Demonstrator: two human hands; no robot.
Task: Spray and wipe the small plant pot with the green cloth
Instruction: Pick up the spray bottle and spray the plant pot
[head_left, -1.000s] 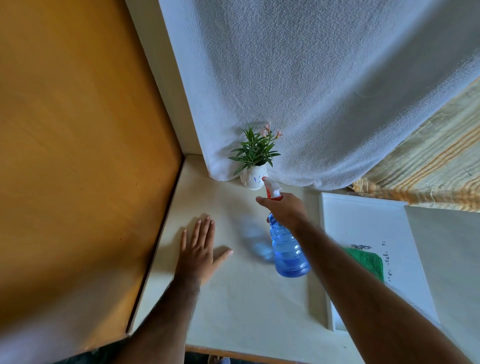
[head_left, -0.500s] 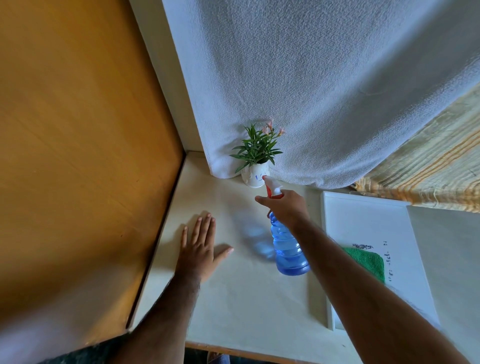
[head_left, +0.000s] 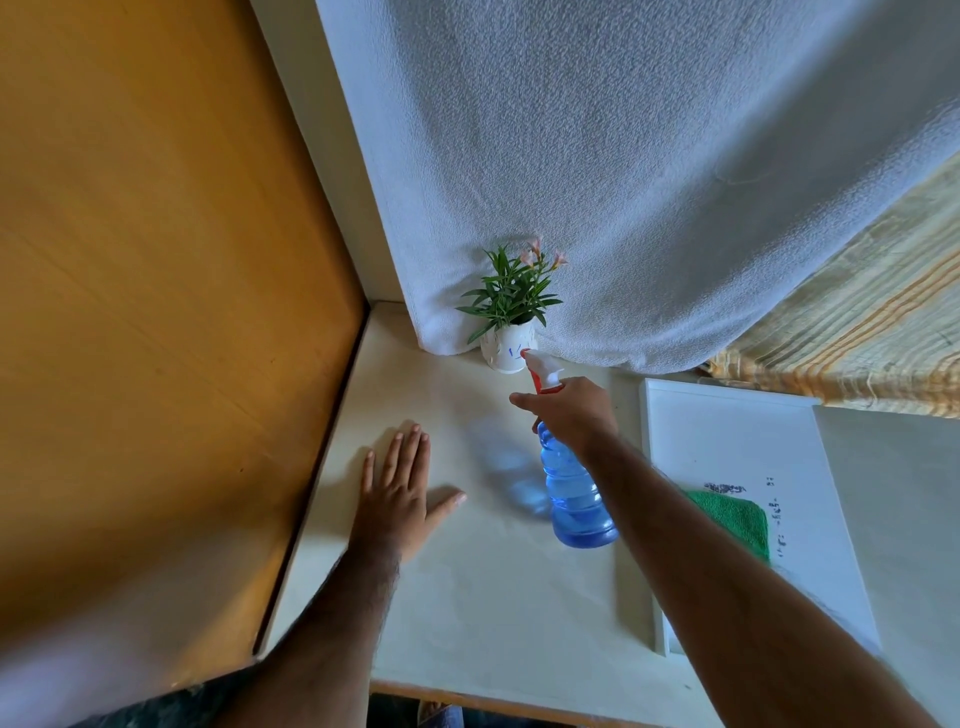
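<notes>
A small white plant pot (head_left: 503, 349) with green leaves and pink flowers stands at the back of the cream table (head_left: 467, 587), against a hanging white cloth. My right hand (head_left: 571, 413) grips the neck of a blue spray bottle (head_left: 574, 493), lifted off the table. Its white and red nozzle almost touches the pot's right side. My left hand (head_left: 397, 493) lies flat on the table with fingers spread, holding nothing. The green cloth (head_left: 737, 519) lies on a white tray to the right, partly hidden by my right forearm.
An orange wooden panel (head_left: 156, 312) walls off the left side. The white cloth (head_left: 623, 156) hangs behind the pot, with a striped yellow fabric (head_left: 857, 332) at the right. The white tray (head_left: 737, 441) sits right of the bottle. The table's front edge (head_left: 467, 693) is near me.
The view has shifted slightly. The bottle stays held with its nozzle close to the pot. My left hand has not moved.
</notes>
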